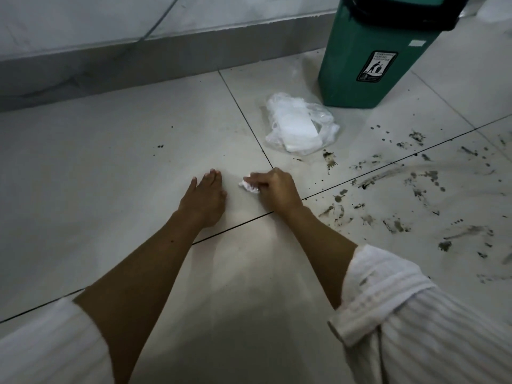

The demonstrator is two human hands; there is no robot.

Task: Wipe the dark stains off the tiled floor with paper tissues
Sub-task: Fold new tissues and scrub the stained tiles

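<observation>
Gripping a crumpled tissue (248, 186) against the floor (110, 167), your right hand (277, 189) sat left of the stains (401, 195); left hand (205, 199) lay flat, fingers straight, holding nothing.

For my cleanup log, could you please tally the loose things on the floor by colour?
White: 2, the crumpled tissue gripped by the right hand and the tissue pack in clear plastic.
Green: 1, the bin.
Total: 3
</observation>
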